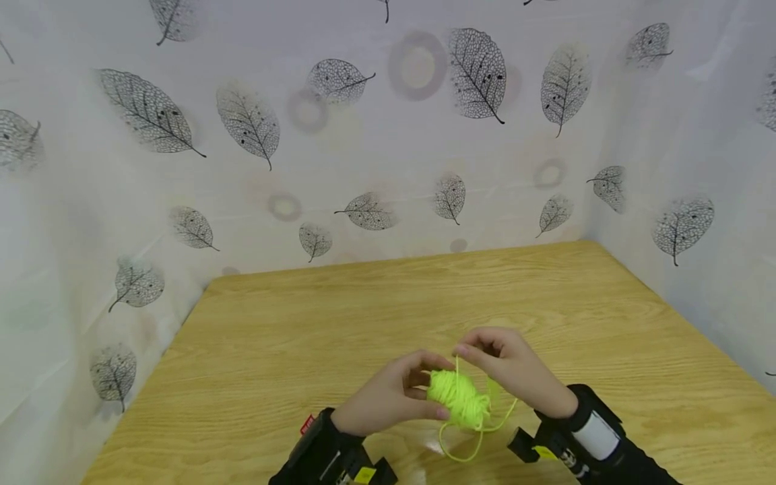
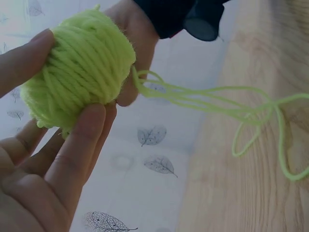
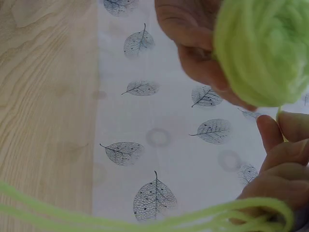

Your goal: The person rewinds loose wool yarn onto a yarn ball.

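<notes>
A neon yellow-green ball of yarn (image 1: pixel 459 397) is held above the table by my left hand (image 1: pixel 397 397), thumb on the near side and fingers on the far side. In the left wrist view the wound yarn ball (image 2: pixel 82 67) sits between the thumb and fingertips. Just above and right of it, my right hand (image 1: pixel 515 364) pinches a strand of yarn (image 1: pixel 457 367) drawn up from the ball. The right wrist view shows thumb and finger (image 3: pixel 270 133) together on that strand, beneath the ball. Loose loops of yarn (image 2: pixel 207 99) trail from the ball.
A wood-grain table (image 1: pixel 339 316) spreads under both hands. White sheeting with printed leaves (image 1: pixel 364 155) rises at its back and sides. Each wrist wears a black camera band. A small red tag (image 1: pixel 307 424) shows beside the left wrist.
</notes>
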A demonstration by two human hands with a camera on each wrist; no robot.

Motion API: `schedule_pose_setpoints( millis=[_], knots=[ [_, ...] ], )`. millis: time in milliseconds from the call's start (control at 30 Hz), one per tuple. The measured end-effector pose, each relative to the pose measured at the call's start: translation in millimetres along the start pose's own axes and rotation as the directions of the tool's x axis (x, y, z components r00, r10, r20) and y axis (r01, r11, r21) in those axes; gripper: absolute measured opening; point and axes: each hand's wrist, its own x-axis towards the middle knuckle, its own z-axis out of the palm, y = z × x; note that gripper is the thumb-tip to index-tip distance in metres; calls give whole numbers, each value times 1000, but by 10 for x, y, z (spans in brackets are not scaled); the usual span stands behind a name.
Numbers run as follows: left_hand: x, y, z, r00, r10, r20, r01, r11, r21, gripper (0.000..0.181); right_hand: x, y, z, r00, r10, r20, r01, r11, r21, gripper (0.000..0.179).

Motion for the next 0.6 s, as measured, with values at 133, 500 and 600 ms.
schedule_pose_setpoints(
  millis=[133, 500, 600],
  knots=[
    [-28, 54, 4, 999, -13, -47, 9, 997, -75, 45, 22, 91, 51, 999, -3, 44, 0, 998, 63, 16],
    [-20, 61, -25, 980, -36, -198, -11, 972, -233, 41, 42, 209, 147, 986, 8, 167, -54, 960, 274, 20],
    [-17, 44, -39, 973, -24, -229, -40, 962, -272, 42, 30, 222, 189, 981, 60, 183, -105, 964, 245, 15]
  ],
)
